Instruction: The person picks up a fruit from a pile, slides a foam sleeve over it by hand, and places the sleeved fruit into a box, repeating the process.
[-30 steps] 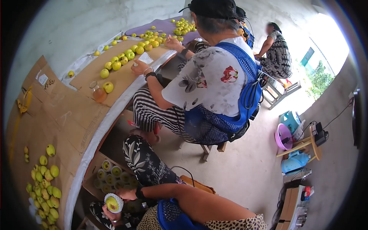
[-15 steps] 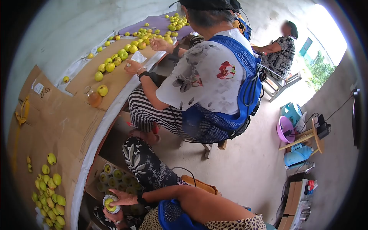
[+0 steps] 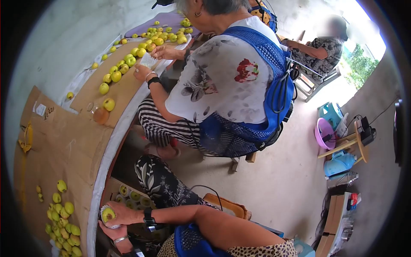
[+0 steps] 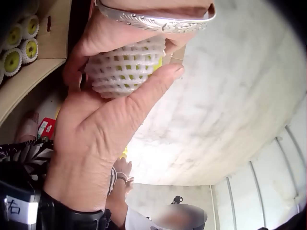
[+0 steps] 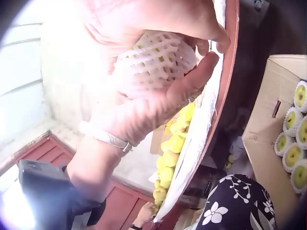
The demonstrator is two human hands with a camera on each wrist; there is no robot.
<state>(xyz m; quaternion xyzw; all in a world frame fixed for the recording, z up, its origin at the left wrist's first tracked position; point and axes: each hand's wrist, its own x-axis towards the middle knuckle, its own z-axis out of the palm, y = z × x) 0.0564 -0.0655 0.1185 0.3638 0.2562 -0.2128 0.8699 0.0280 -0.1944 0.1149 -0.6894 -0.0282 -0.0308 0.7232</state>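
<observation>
At the table's near edge, both my hands hold a yellow-green apple (image 3: 108,214) in a white foam net (image 4: 125,67). My left hand (image 3: 112,232), with a silver bracelet (image 4: 158,20), cups it from below. My right hand (image 3: 126,214) curls over it from the other side, thumb and fingers round the net. In the left wrist view my right hand (image 4: 98,127) has its thumb along the net. Most of the apple's skin is hidden by net and fingers.
Below the table edge stands a cardboard box (image 5: 261,103) with several netted apples (image 5: 292,155). A pile of bare apples (image 3: 64,222) lies on the cardboard-covered table (image 3: 77,150). A seated person (image 3: 227,81) works farther along, near a glass jar (image 3: 100,115).
My hands have moved left with the netted apple, from over the box to the table edge. The seated person's right hand has come to their foam net.
</observation>
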